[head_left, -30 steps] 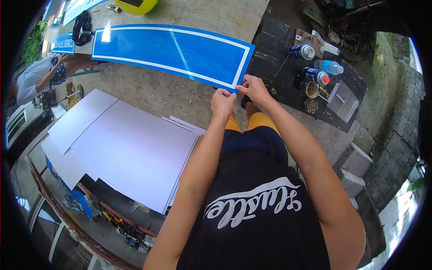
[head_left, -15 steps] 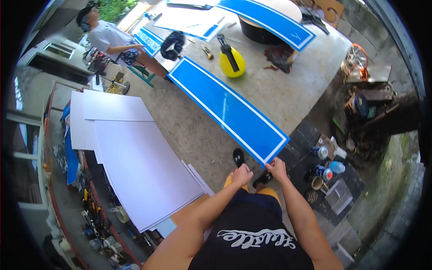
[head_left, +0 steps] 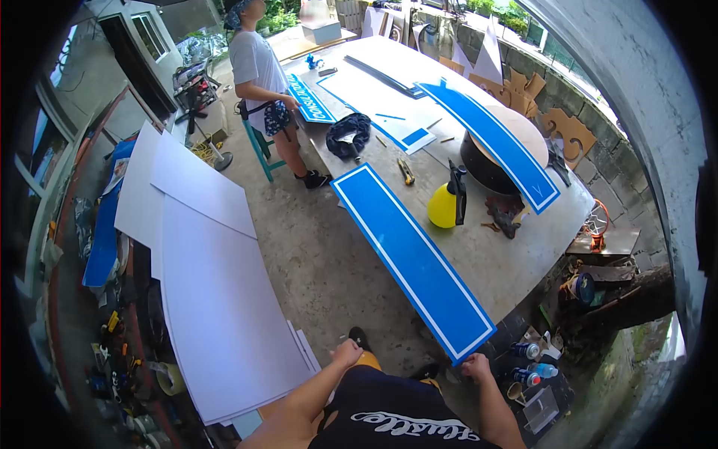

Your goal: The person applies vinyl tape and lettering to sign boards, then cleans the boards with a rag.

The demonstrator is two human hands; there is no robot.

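A long blue sign panel [head_left: 415, 262] with a white border lies slanting across the near edge of the table, its near end jutting out toward me. At that end's lower corner, my right hand [head_left: 477, 366] is closed, fingertips at the panel's edge. My left hand [head_left: 346, 352] is closed in front of my left leg, apart from the panel; whatever it may pinch is too small to make out. Beyond the panel stand a yellow spray bottle [head_left: 443, 206] and a dark bundled cloth [head_left: 348, 136].
Another blue panel [head_left: 486, 138] rests over a round black tub [head_left: 482, 161]. A person [head_left: 258, 67] stands at the table's far left by a lettered blue sign [head_left: 310, 99]. Large white sheets [head_left: 224, 314] are stacked at my left; spray cans [head_left: 526, 376] stand low at right.
My view has tilted up, showing more of the far table. My left hand has moved left, away from the panel's corner; my right hand stays at the corner.
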